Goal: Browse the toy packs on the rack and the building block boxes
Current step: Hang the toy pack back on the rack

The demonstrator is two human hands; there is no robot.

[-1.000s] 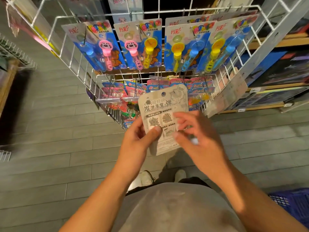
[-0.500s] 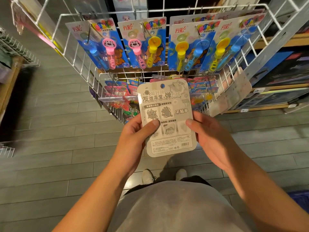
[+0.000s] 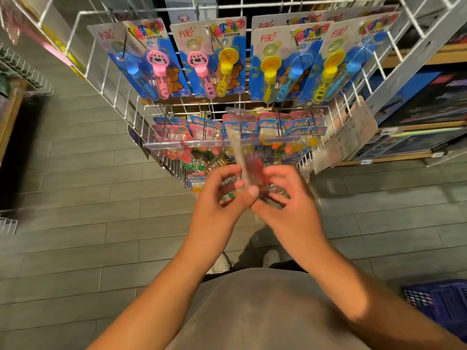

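Note:
A flat toy pack [image 3: 243, 157] is edge-on and blurred between my hands, with a clear blister and something red inside. My left hand [image 3: 219, 198] pinches its lower edge with thumb and fingers. My right hand [image 3: 285, 198] grips the lower right side. Both hands are in front of the white wire rack [image 3: 252, 7]. On the rack's top row hang several blue bubble-wand packs [image 3: 211, 59]. A lower row holds small pink and blue packs [image 3: 177, 130].
Wooden shelves with dark boxes [image 3: 429, 102] stand to the right of the rack. A blue plastic basket [image 3: 439, 304] sits on the floor at lower right. Another wire rack edge [image 3: 22, 69] shows at the left. Grey plank flooring lies underfoot.
The pack faced me flat with its printed back showing; now it has turned edge-on between both hands, which have moved closer together.

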